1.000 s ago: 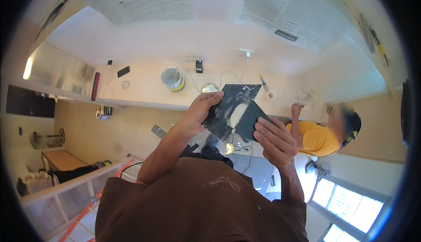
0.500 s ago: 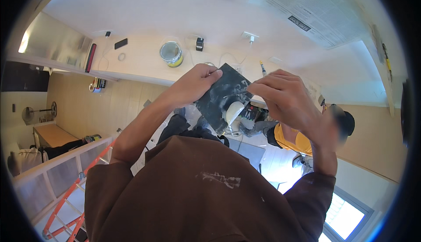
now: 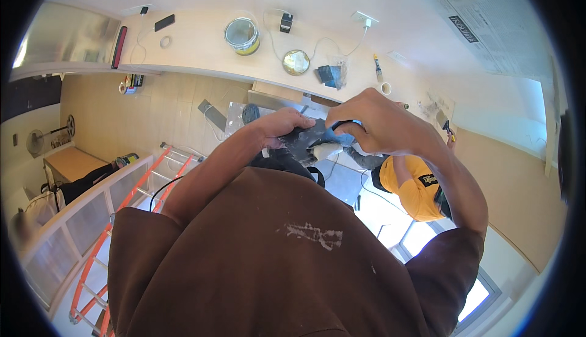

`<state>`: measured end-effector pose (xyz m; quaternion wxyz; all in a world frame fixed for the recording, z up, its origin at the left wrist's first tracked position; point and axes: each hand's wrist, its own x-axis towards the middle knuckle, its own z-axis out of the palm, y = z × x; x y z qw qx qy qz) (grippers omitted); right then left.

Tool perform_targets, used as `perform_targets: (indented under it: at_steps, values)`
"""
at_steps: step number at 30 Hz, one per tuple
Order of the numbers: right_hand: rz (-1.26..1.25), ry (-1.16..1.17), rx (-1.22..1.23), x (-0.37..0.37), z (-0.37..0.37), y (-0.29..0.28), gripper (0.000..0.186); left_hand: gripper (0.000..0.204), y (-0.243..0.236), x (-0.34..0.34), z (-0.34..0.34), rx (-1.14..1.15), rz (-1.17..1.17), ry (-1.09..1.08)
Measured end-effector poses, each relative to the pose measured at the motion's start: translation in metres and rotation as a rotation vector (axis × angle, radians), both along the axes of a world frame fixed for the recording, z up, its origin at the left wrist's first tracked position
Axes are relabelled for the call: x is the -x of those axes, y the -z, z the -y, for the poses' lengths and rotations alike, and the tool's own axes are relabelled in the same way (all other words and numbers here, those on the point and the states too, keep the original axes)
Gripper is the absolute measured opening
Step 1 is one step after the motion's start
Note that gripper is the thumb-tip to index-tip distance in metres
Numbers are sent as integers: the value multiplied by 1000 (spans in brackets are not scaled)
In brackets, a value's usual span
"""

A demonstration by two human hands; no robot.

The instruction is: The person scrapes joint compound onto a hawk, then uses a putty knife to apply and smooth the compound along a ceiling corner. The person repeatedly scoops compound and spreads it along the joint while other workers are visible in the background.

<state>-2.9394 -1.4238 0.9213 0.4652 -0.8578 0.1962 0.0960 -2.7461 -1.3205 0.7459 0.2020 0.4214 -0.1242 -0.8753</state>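
A dark, flat board (image 3: 299,144) smeared with white is held in front of my chest, tilted so that it looks foreshortened. My left hand (image 3: 285,123) grips its far left edge, thumb on top. A mound of white paste (image 3: 327,151) sits on the board's right part. My right hand (image 3: 378,123) is over the board's right side, its fingers curled and closed. A thin dark and blue edge shows at those fingers, but what they hold is mostly hidden.
Beyond my hands, a pale shelf carries a can (image 3: 246,47), a round lid (image 3: 296,62), a phone (image 3: 164,22) and a brush (image 3: 378,68). At right below, a person in a yellow shirt (image 3: 412,190) holds a scraper (image 3: 445,123). An orange ladder (image 3: 91,257) stands left.
The board has tipped to a flatter-looking angle and come lower in view. My right hand has turned over, fingers curling downward. The shelf appears higher, and the yellow-shirted person has shifted.
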Motion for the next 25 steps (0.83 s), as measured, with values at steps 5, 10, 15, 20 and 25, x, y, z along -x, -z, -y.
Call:
perform_targets:
  at_steps: [5, 10, 15, 20, 25]
  values:
    - [-153, -26, -165, -19, 21, 19, 15, 22, 29, 7, -15, -115, 21, -69]
    - [-71, -70, -262, -24, 38, 67, 17, 21, 27, 7, -14, -98, 74, -178]
    - [21, 195, -241, -29, 60, 52, 21, 25, -12, -8, -1, 26, 103, -286]
    - [256, 180, 238, -15, 20, 13, 29, 31, -58, -34, 15, 111, 109, -364]
    - [357, -95, 569, -12, -3, 4, 41, 32, -69, -57, 28, 304, 70, -475]
